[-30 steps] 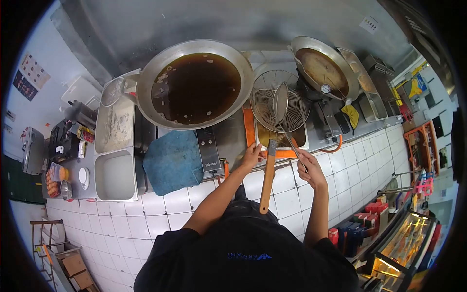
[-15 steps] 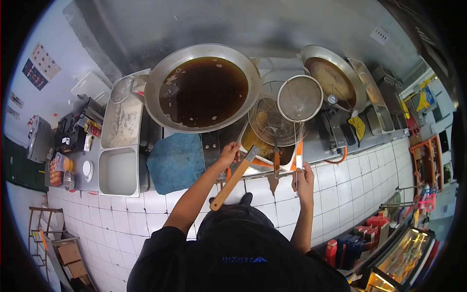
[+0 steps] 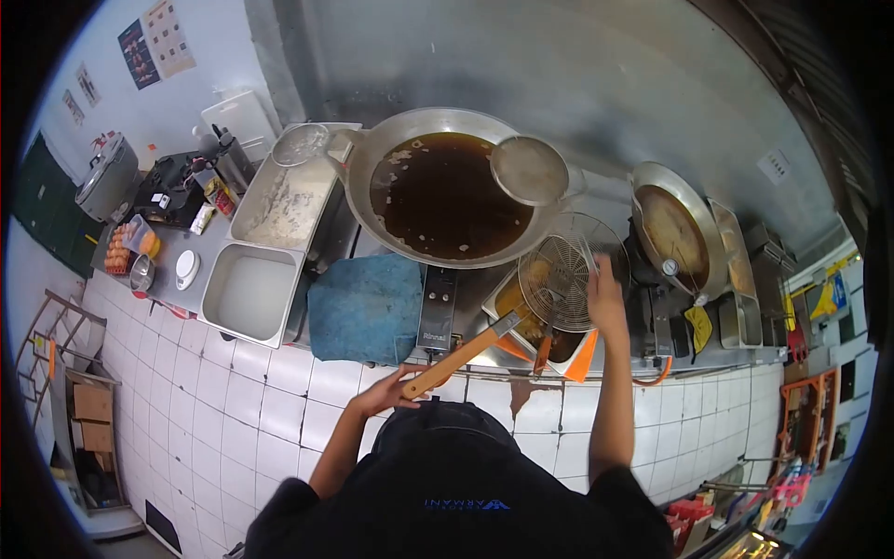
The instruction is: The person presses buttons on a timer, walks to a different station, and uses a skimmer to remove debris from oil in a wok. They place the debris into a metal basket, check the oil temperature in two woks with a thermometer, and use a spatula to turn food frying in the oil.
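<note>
My left hand (image 3: 378,393) is closed around the end of a long wooden handle (image 3: 456,359). That handle belongs to a round wire skimmer (image 3: 570,289), whose basket rests over a rectangular metal pan (image 3: 507,296) with yellowish contents. My right hand (image 3: 605,296), a little blurred, grips the handle of a fine-mesh strainer (image 3: 529,171). The strainer's round head is over the right side of a large wok (image 3: 372,228) of dark oil. Pale bits float near the oil's edge. A second, smaller wooden handle (image 3: 544,354) sticks out of the pan.
Left of the wok are a flour tray (image 3: 284,200), a pale metal pan (image 3: 250,291) and a blue cloth (image 3: 363,307). On the right stands a second wok (image 3: 680,219) with a thermometer (image 3: 670,267). Eggs (image 3: 118,252) and a white scale (image 3: 187,268) sit far left.
My right hand has moved forward, bringing the fine-mesh strainer leftward over the large wok. My left hand has slid back to the end of the wooden handle. The view has shifted.
</note>
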A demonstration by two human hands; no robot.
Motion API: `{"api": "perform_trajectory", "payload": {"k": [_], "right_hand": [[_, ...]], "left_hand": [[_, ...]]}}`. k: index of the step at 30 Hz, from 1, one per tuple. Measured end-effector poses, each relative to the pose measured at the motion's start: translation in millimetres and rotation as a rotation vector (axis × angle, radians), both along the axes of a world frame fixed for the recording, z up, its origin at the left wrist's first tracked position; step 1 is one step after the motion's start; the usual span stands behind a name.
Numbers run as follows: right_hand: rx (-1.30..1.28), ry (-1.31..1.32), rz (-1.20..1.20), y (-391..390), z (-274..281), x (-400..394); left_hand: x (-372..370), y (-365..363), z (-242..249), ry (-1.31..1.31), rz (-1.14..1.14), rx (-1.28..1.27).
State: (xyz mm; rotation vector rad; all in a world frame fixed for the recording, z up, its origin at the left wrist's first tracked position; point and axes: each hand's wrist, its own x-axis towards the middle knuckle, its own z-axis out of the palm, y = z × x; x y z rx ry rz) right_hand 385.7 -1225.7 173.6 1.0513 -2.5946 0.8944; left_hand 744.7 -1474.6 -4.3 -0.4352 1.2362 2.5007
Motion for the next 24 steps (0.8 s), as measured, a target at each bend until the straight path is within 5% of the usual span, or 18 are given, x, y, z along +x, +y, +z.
{"api": "perform_trajectory", "payload": {"k": [4,9,19,24], "right_hand": [[0.304,-0.046,-0.022,-91,9,-98],[0.477,0.056,-0.06,-173,3,-155],[0.723,0.047,0.015,-191,-4,-139],[0.866,0.008,0.345,-174,-14,-146]], "left_hand": [[33,22,-8,-0.039,0.141,0.104],[24,32,-1,0.017,0.32,-0.08],[45,1,4,0.024,0.497,-0.12],[50,-18,-7,0.042,0.458,-0.151]]}}
